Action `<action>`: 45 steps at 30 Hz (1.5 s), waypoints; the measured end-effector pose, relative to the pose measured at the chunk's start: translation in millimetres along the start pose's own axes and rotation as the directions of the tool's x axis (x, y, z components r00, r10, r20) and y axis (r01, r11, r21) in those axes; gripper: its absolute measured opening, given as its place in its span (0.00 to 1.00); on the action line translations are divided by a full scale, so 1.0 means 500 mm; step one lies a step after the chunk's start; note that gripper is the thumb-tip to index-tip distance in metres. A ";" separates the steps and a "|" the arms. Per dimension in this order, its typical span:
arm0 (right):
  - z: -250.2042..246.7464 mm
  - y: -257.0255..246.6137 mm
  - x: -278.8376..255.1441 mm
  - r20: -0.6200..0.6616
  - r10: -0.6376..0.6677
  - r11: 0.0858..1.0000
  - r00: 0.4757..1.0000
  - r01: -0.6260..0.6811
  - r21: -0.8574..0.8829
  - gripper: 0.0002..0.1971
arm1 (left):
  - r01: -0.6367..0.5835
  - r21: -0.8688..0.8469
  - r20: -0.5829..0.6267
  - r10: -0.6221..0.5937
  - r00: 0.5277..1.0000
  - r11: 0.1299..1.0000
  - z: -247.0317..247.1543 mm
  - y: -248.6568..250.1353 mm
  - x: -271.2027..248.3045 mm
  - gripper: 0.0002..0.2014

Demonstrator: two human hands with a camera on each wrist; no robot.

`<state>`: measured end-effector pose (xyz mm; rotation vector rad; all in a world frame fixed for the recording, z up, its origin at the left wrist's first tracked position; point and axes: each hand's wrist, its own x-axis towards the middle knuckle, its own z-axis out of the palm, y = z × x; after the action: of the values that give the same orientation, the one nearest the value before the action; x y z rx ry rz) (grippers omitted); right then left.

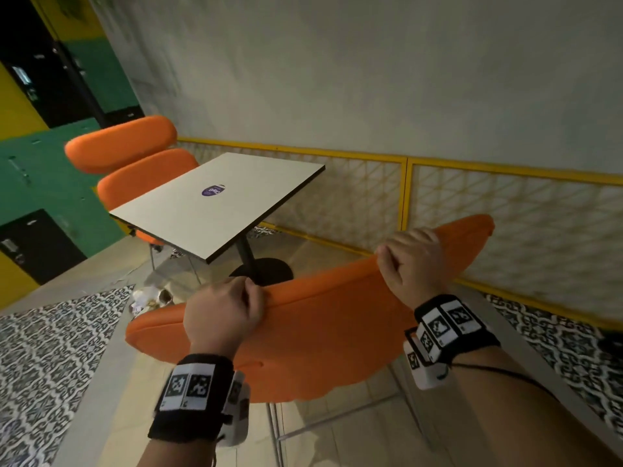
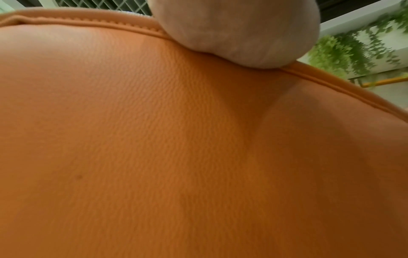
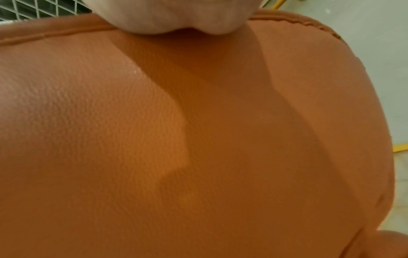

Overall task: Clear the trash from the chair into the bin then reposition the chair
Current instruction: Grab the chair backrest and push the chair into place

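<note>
Chair [image 1: 313, 335] backrest, orange, runs lower-left to upper-right near a white counter [image 1: 215, 203]; left hand [image 1: 224, 311] and right hand [image 1: 413, 261] clamp its top edge. Only the head view shows crumpled trash [image 1: 150, 298] beyond it; wrist views show orange upholstery.

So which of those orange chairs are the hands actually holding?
The near orange chair: the left hand and right hand grip its backrest top. The other orange chair stands untouched beyond the white table.

A: What blocks the way ahead?
B: The table [image 1: 215, 200] stands at 11 o'clock, its black pedestal [image 1: 251, 261] just past the chair backrest [image 1: 303, 318]; yellow railing [image 1: 404, 193] closes off 1 o'clock.
A: Any room?
B: Open floor [image 1: 337, 433] at 6 o'clock, between the patterned strips.
</note>
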<state>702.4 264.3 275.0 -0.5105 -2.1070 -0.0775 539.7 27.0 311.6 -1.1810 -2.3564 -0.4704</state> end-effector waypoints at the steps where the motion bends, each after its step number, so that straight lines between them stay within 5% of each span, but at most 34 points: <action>1: 0.017 0.017 0.018 0.007 -0.010 1.000 1.000 0.010 0.013 0.21 | 0.013 -0.005 -0.005 -0.013 1.000 1.000 0.018 0.004 0.019 0.22; 12: 0.231 0.253 0.232 0.156 -0.054 0.971 0.986 0.016 0.237 0.15 | 0.169 0.094 -0.017 -0.169 0.986 0.981 0.164 0.108 0.257 0.22; 18: 0.351 0.356 0.349 0.210 -0.157 0.956 0.965 0.095 0.278 0.25 | 0.149 0.158 -0.096 -0.135 0.986 0.976 0.253 0.139 0.385 0.20; 25: 0.461 0.451 0.487 0.458 -0.324 0.925 0.828 0.176 0.336 0.35 | 0.130 0.167 -0.104 -0.114 0.988 0.977 0.329 0.148 0.518 0.21; 45: 0.868 0.589 0.781 0.385 -0.556 0.758 0.737 0.261 0.597 0.38 | 0.405 0.327 -0.174 -0.366 0.914 0.854 0.552 0.124 0.837 0.22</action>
<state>287.1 768.6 308.6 0.3414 -2.6385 0.4099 301.9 472.4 313.3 -0.5026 -2.4522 -0.2068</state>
